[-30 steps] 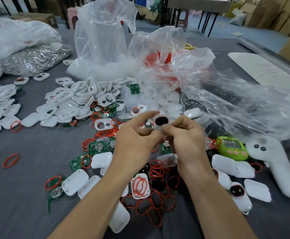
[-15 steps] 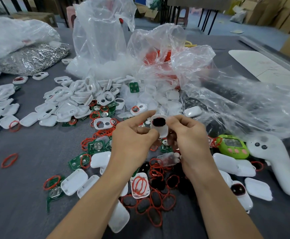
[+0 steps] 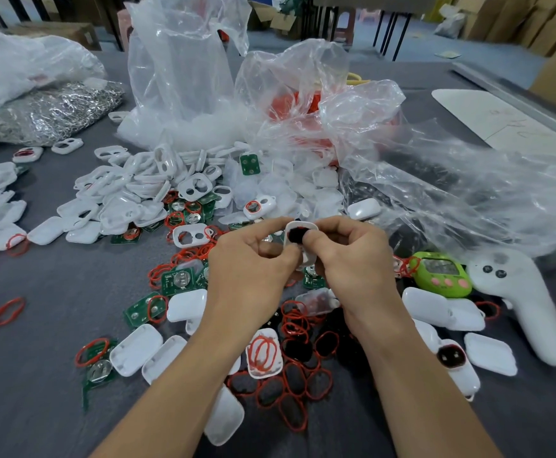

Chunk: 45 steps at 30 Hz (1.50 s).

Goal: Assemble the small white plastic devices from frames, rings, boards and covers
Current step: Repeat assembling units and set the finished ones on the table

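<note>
Both hands (image 3: 250,262) (image 3: 355,262) pinch white frame (image 3: 299,226) (dark centre).

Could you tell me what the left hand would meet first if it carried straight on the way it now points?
The left hand points forward and rightward at the small white frame it already pinches; just beyond that it would probably meet the right hand.

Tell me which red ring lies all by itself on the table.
The red ring at the far left, alone on the bare grey table; the other rings lie heaped together or on boards and covers.
</note>
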Available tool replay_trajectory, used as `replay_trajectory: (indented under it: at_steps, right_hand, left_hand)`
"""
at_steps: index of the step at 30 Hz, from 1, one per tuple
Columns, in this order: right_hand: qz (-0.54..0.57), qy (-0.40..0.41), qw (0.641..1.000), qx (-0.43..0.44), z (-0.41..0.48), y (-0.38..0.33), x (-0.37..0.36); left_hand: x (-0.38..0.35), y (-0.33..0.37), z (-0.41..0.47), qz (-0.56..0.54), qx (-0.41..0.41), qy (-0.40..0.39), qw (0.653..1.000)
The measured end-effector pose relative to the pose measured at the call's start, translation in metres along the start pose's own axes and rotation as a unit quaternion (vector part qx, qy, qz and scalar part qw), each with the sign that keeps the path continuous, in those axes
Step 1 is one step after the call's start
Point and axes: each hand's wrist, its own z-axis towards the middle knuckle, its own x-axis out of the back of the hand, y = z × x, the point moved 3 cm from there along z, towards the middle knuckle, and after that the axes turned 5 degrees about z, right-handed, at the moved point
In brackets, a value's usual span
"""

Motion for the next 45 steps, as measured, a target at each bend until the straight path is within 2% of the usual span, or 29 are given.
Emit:
replay_trajectory:
  at_steps: [4,13,20,29,38,45]
  right_hand:
    - [0.003,0.002,1.0,-0.014,0.0,0.0,-0.001]
    - [-0.009,0.017,1.0,-0.02,0.001,0.0,0.003]
    - [-0.036,-0.002,0.999,-0.018,0.002,0.001,0.001]
    - [0.003,-0.032,0.998,-0.052,-0.001,0.0,0.004]
    - [-0.038,0.002,0.999,-0.016,-0.001,-0.004,0.003]
    - [-0.093,0.018,0.995,0.035,-0.005,-0.006,0.0]
  left_hand:
    - [0.0,0.0,-0.001,-0.002,0.01,-0.009,1.0]
    - [-0.003,-0.001,0.001,-0.032,0.022,-0.086,0.996]
    - [-0.003,-0.001,0.001,-0.023,0.022,-0.077,0.996]
    - [-0.002,-0.004,0.004,-0.044,0.066,-0.047,0.996]
    - [-0.005,-0.003,0.001,-0.086,0.086,-0.07,0.99]
    - [-0.006,-0.009,0.001,-0.067,0.08,-0.033,0.994]
